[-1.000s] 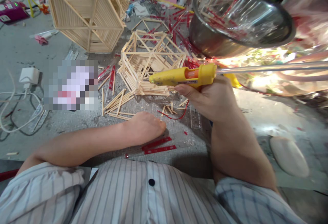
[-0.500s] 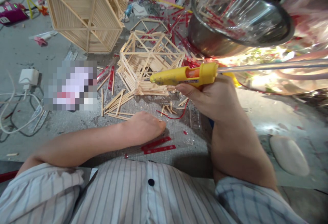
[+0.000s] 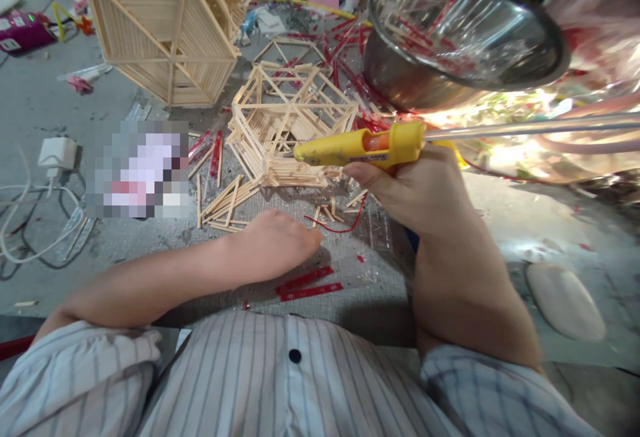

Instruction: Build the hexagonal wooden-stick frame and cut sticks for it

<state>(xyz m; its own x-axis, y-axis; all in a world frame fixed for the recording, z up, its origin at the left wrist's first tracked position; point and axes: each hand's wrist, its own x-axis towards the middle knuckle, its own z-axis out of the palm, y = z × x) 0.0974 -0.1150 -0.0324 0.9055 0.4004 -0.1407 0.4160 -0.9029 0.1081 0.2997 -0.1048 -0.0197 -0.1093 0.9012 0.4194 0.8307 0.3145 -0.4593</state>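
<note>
The stick frame (image 3: 290, 106) lies on the surface (image 3: 30, 283) beyond both hands, near the middle of the scene, broader left to right than it appears near to far. Nearest are two red strips (image 3: 311, 291), lying slantwise just on the near side of the left hand (image 3: 280, 243). That hand rests low and curled, its fingers turned under, so I cannot tell whether its grip holds anything; the frame is straight beyond it, with a gap between. Loose sticks (image 3: 233, 198) lie in a fanned heap just beyond its wrist, at the frame's near left corner. Farther on, to the right, the right hand (image 3: 425, 183) has its grip closed round a yellow glue gun (image 3: 357, 148), whose long axis runs left to right with the nozzle pointing left across the frame's near right part. So the right hand is the nearer one; whether the nozzle touches the sticks cannot be told. Beyond, a larger stick structure (image 3: 170, 37) stands far left and a steel bowl (image 3: 415, 80) far right.
</note>
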